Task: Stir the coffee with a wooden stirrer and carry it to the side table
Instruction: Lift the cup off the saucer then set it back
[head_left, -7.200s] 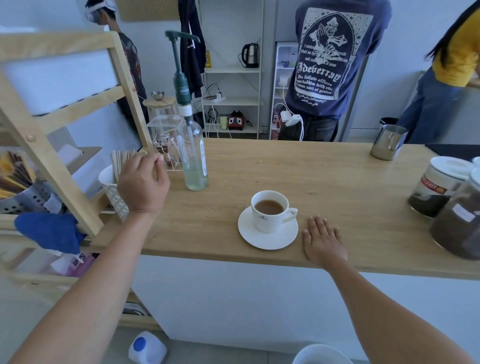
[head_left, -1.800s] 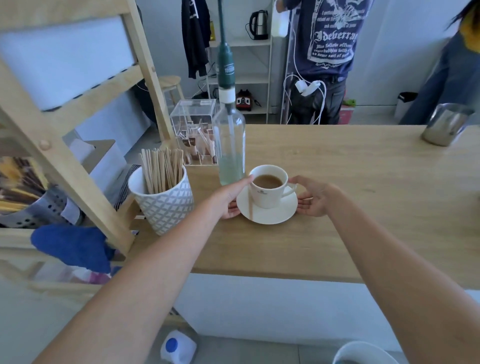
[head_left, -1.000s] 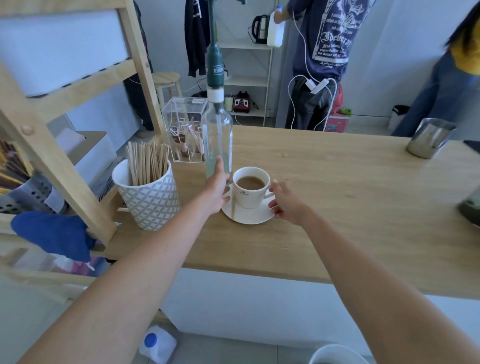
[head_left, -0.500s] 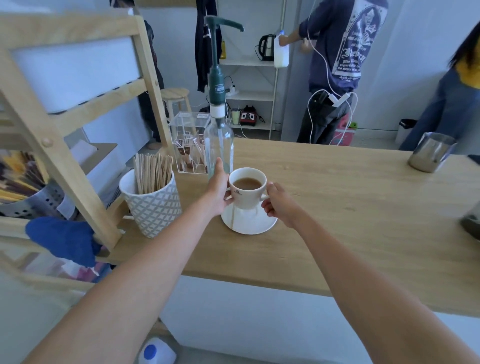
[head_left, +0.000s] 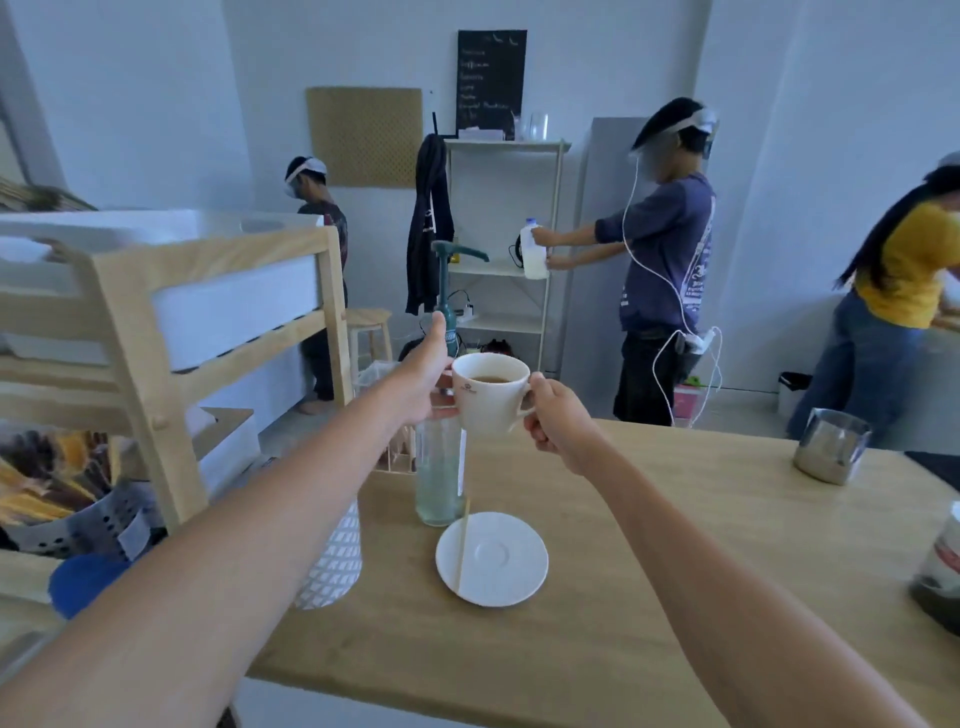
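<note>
Room: pale walls, a white shelf unit (head_left: 498, 249) at the back, three people standing about, one holding a milk bottle (head_left: 534, 249).
Surface: light wooden surface (head_left: 675, 561) in front of me, with a wooden rack (head_left: 156, 332) at its left end.
Cup: my coffee cup (head_left: 491, 392) is lifted well above the surface, coffee visible inside.
Left hand: my left hand (head_left: 421, 384) is curled against the cup's left side, thumb up.
Right hand: my right hand (head_left: 558, 421) is clamped on the handle.
Saucer: white saucer (head_left: 493, 558) lies on the surface, below the cup.
Stirrer: wooden stirrer (head_left: 461, 545) lies across the saucer's left part, one end sticking past the rim.
Nearby: a pump bottle (head_left: 440, 467) just behind the saucer, a patterned white pot (head_left: 332, 561) to its left, a steel jug (head_left: 830, 447) far right.
</note>
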